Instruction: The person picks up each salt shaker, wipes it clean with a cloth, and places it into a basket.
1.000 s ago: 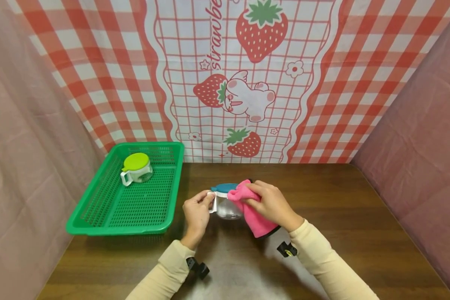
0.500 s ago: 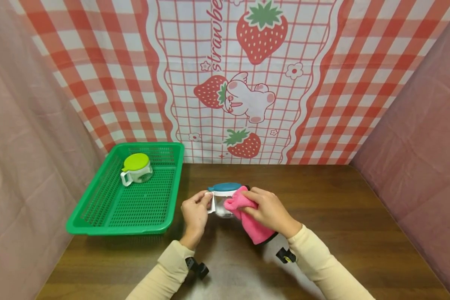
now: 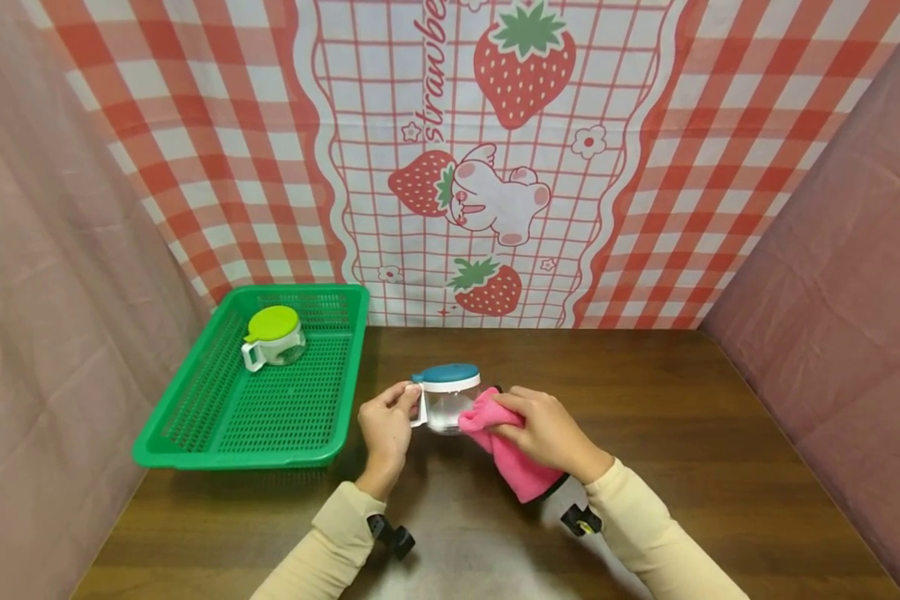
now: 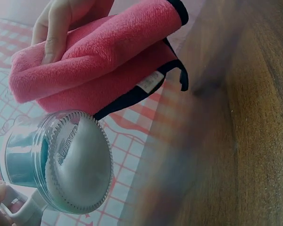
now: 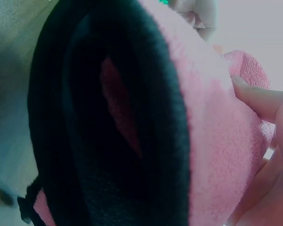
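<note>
In the head view a clear jar (image 3: 444, 410) with a blue lid (image 3: 447, 373) and a white collar is held up over the table. My left hand (image 3: 387, 423) pinches its white handle (image 3: 420, 408) between thumb and fingers. On the other side, my right hand (image 3: 547, 427) grips a bunched pink cloth (image 3: 521, 467) with dark edging, close against the jar's right side. The left wrist view shows the jar's round ridged base (image 4: 82, 165) just below the cloth (image 4: 99, 61). Cloth fills most of the right wrist view and hides the jar there.
At the left stands a green perforated basket (image 3: 232, 460). Inside it sits a second clear jar with a lime-green lid (image 3: 273, 323) and white handle. The brown wooden table (image 3: 682, 433) ends at a strawberry-print cloth backdrop (image 3: 495, 183). Pink drapes hang at both sides.
The jar has shifted slightly left and shows more of its side. The cloth has moved from the lid rim down to the jar's lower right side.
</note>
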`<state>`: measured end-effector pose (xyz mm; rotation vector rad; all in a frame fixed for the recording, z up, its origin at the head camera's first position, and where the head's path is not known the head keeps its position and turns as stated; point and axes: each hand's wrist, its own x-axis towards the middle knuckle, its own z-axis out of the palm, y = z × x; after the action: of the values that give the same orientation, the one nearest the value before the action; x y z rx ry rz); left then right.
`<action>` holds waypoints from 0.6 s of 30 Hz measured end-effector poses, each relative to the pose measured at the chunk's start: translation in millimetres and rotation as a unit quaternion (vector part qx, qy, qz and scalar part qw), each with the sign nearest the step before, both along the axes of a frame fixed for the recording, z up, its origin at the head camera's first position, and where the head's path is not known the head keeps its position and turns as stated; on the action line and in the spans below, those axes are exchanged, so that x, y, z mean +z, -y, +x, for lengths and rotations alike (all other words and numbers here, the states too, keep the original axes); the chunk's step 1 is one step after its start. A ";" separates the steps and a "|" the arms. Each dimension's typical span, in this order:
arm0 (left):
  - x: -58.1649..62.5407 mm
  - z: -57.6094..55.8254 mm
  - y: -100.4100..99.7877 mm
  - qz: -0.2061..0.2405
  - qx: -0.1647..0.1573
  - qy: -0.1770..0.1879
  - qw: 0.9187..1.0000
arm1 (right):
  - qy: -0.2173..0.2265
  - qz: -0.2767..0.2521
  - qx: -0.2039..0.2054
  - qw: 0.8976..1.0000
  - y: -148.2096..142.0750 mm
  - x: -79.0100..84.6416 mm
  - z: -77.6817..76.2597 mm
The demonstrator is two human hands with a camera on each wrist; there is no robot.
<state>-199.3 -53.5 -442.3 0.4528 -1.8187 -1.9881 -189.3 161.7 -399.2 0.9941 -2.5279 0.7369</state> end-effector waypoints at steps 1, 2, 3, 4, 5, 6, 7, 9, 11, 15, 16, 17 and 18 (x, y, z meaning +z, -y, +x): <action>-0.7 -0.1 0.4 -0.001 0.001 -0.003 1.000 | 0.007 -0.008 0.003 1.000 -1.0 -0.4 -0.4; -1.5 -0.2 0.7 -0.001 0.001 -0.005 1.000 | 0.014 -0.015 0.006 1.000 -1.9 -0.2 -0.6; -2.1 -0.1 1.1 -0.001 0.001 -0.007 1.000 | 0.021 -0.022 0.008 1.000 -2.9 -0.2 -0.9; -2.8 0.0 1.3 0.000 0.001 -0.010 1.000 | 0.029 -0.028 0.011 0.999 -3.7 -0.3 -1.2; -3.2 0.4 1.5 -0.001 0.001 -0.010 1.000 | 0.037 -0.033 0.011 0.999 -4.7 0.0 -1.2; -3.5 0.8 1.7 -0.003 0.002 -0.011 1.000 | 0.045 -0.037 0.012 0.998 -5.6 0.0 -1.2; -3.8 1.3 1.7 -0.006 0.003 -0.011 1.000 | 0.053 -0.040 0.010 0.998 -6.6 -0.3 -1.3; -3.9 2.6 1.9 -0.018 0.004 -0.012 1.000 | 0.065 -0.043 0.005 0.997 -8.9 -0.7 -1.3; -4.2 4.0 1.8 -0.030 0.003 -0.014 0.999 | 0.070 -0.043 -0.001 0.997 -11.6 -0.9 -1.2; -4.4 5.7 2.1 -0.040 -0.002 -0.022 0.999 | 0.072 -0.044 -0.009 0.996 -16.5 0.6 -0.6; -4.4 6.2 2.2 -0.041 -0.003 -0.025 0.999 | 0.071 -0.043 -0.011 0.996 -17.6 1.1 -0.5; -4.4 6.6 2.5 -0.041 -0.004 -0.028 0.999 | 0.071 -0.043 -0.013 0.997 -18.4 1.6 -0.4; -4.2 7.1 2.7 -0.041 -0.004 -0.030 0.999 | 0.071 -0.043 -0.014 0.996 -19.2 1.9 -0.5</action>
<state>-192.2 -56.2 -446.5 0.3575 -1.8604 -1.9032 -189.8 180.9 -397.2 0.9052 -2.5991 0.9284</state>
